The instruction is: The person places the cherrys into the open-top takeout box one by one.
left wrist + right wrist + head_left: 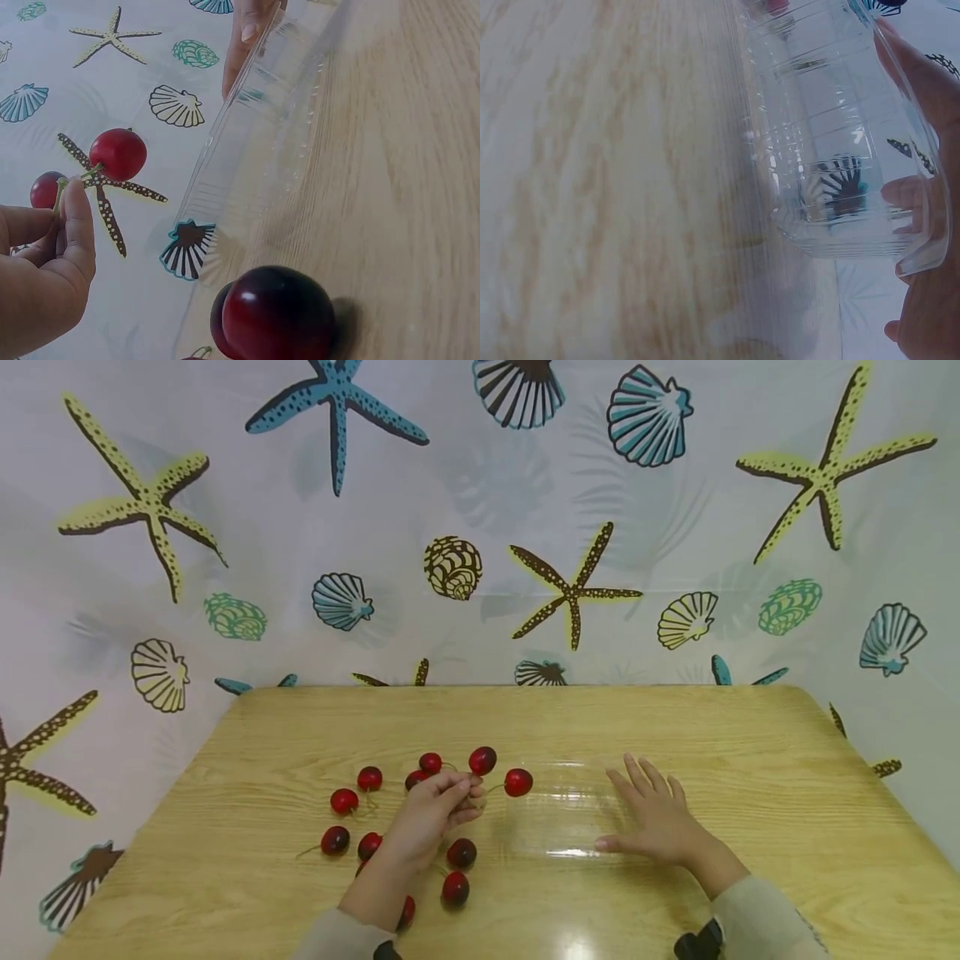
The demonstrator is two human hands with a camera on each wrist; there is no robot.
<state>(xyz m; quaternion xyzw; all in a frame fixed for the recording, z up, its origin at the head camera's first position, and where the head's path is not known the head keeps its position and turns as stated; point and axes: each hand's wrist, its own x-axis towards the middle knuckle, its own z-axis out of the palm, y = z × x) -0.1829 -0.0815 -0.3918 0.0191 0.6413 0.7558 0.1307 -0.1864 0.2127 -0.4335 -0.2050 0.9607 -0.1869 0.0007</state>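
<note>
My left hand (435,814) pinches thin green stems between thumb and fingertips. Two red cherries hang at those stems, one bright red cherry (518,782) and one darker cherry (482,761), beside the left rim of a clear plastic container (573,852). They are held above the tabletop in the left wrist view. My right hand (652,818) lies at the container's right side, its fingers spread and touching the rim; in the right wrist view part of that hand shows through the see-through wall (840,150). No cherry can be made out inside the container.
Several loose cherries with stems lie on the wooden table (735,735) around my left forearm, among them a dark red cherry (455,889) and another cherry (335,840). A cloth (420,635) printed with starfish and shells hangs behind the table.
</note>
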